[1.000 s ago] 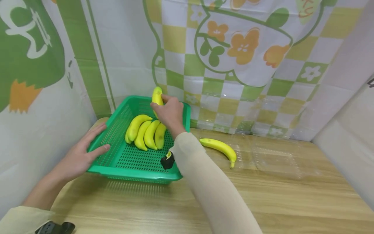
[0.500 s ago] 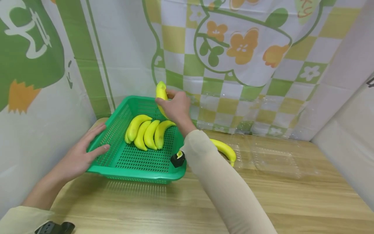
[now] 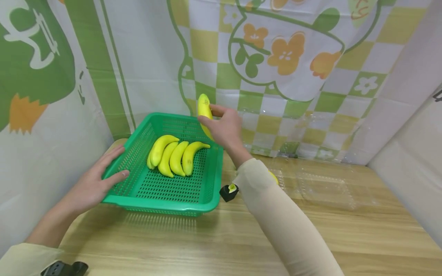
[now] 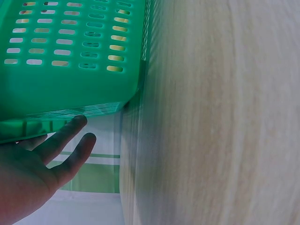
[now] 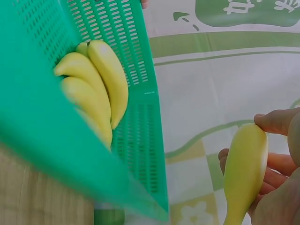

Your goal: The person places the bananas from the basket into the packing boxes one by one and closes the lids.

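Observation:
My right hand (image 3: 226,124) pinches a yellow banana (image 3: 204,107) between thumb and fingers, just past the right rim of a green plastic basket (image 3: 162,206). In the right wrist view the banana's rounded end (image 5: 248,145) shows between thumb and fingertips. My left hand (image 3: 93,186) holds the basket's left rim, thumb over the inner side and fingers outside. From the left wrist, those fingers (image 4: 70,164) look nearly straight below the rim. Several bananas (image 3: 176,157) lie side by side in the basket. One more banana (image 3: 273,177) is mostly hidden behind my right sleeve.
Clear plastic trays (image 3: 326,188) lie on the wooden table (image 3: 345,234) to the right. A patterned curtain (image 3: 228,82) hangs behind the basket, and white cloth walls stand on both sides. A black device (image 3: 229,191) hangs by my right wrist.
My right hand has moved rightward with the banana, from over the basket to beyond its right rim. My sleeve now covers most of the table banana. The left hand stays put.

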Tool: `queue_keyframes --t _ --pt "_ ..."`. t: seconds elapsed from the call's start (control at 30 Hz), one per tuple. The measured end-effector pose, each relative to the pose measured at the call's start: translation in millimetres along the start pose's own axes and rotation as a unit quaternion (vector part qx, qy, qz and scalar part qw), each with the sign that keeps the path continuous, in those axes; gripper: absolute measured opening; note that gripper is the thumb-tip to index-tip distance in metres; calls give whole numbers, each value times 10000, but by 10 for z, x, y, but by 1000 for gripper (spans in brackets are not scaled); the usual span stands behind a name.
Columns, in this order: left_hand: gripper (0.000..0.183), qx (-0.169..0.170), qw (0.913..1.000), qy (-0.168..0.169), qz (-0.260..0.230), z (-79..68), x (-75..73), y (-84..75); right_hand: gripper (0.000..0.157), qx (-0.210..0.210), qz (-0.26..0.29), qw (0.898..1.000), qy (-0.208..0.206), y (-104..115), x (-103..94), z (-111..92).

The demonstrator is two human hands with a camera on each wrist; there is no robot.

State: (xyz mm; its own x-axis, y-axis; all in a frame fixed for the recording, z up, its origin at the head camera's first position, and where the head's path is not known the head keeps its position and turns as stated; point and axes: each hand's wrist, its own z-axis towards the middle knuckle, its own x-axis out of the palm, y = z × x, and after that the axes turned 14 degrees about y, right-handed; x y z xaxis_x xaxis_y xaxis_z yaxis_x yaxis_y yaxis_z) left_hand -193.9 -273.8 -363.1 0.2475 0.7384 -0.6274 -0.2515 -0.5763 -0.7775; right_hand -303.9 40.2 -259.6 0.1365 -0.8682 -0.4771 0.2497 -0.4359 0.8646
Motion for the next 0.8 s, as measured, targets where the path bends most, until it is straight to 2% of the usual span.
queue_keyframes --t 0.33,0.8 --pt "75 -95 9999 54 -24 12 -1 -13 54 -91 48 9999 3 -112 -259 -215" --pt "75 50 10000 -17 -1 7 4 31 53 -236 -121 9996 -60 -352 -532 -447"
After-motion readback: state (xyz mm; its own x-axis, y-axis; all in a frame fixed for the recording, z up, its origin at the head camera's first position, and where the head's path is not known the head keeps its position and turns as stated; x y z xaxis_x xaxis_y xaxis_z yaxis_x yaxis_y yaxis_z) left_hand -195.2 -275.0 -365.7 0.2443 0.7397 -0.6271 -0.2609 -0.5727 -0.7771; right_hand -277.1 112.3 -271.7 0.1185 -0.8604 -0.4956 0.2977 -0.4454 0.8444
